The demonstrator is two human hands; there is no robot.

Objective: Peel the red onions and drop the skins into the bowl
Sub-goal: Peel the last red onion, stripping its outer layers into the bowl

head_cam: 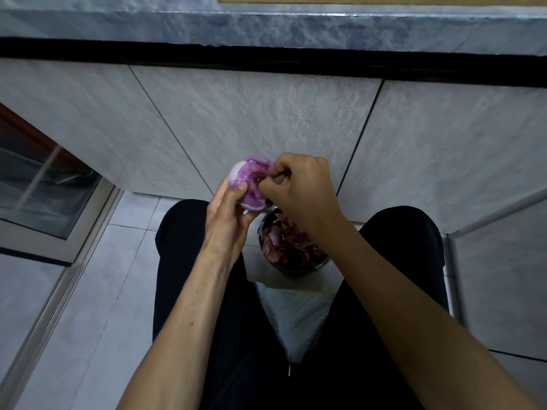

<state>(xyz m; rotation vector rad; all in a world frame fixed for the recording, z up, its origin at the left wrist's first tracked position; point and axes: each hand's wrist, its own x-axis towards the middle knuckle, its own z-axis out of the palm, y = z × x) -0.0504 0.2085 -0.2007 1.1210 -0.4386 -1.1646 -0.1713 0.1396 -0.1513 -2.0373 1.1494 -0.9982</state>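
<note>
Purple onion (250, 184) sits gripped between left hand (226, 214) and right hand (299, 184).

A pale tiled floor (124, 261), crossed by thin grout lines, is seen below both hands and serves as the carrying surface. A dark round bowl (291, 270) is set directly on it, just below the right hand (299, 184) and under the right wrist, which hides part of the rim. The bowl is filled with reddish-purple onion skins (284, 241). A white plastic bag (291, 318) is laid on the floor nearer the person than the bowl, just beside it, well below both hands and between the two forearms. Left of the left hand (228, 214), the floor is bordered by a metal-framed glass panel (47, 184).
</note>
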